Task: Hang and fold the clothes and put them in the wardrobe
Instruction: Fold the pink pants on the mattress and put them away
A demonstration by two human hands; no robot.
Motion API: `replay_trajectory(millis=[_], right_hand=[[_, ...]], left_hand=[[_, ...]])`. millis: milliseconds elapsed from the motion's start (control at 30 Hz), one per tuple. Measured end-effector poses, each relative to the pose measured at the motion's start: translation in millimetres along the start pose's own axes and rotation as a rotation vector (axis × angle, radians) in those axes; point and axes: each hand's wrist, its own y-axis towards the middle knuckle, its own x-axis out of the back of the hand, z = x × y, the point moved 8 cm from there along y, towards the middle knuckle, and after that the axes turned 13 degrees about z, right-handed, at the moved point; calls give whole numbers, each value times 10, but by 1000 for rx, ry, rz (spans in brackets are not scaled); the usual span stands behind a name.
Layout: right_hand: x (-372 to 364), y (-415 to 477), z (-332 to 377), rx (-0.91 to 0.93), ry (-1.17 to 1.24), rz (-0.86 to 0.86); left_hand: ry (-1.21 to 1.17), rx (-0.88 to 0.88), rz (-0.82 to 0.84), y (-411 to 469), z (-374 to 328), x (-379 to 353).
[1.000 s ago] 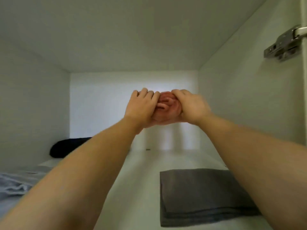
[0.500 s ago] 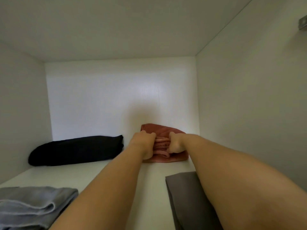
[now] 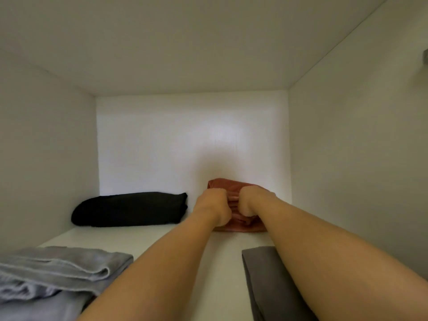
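A folded rust-pink garment (image 3: 234,187) lies on the white wardrobe shelf (image 3: 162,242), at the back right, close to the rear wall. My left hand (image 3: 214,206) grips its near left side, fingers curled into the folds. My right hand (image 3: 251,201) grips the near right side in the same way. Both forearms reach deep into the compartment and hide the garment's front edge.
A rolled black garment (image 3: 129,212) lies at the back left beside the pink one. A folded light grey garment (image 3: 55,274) sits at the front left, and a folded dark grey cloth (image 3: 261,274) at the front right under my right forearm. White walls close in on both sides.
One second ago both hands held the pink garment in the air. They lowered it onto the back of the shelf and still grip it; little has changed in the last half second.
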Motion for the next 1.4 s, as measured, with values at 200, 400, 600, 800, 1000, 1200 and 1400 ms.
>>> replay_trajectory(millis=[200,400,600,800,1000,1200,1400], right_hand=[[500,-541,519,169,189,-351],[544,-1434,846,365,51,-369],[67,-2678,1205,629,178,-250],[-861,-4462,1965,1030,203,-207],[-2316,-6324,3023,1491,36,189],[-3455,-8145,3273,1903,-199,440],[-4391,-9734,2606,2369,-606,527]], left_hand=[[-709,185,-349,-589,267,574],[-920,78,-753,-1901,571,1118],[-756,114,-777,-3661,908,1059],[-664,268,-686,-5848,1080,545],[-578,788,-798,-8363,1185,-57],[-507,1381,-955,-10457,470,-676],[-433,1986,-1346,-11769,-1232,-1609]])
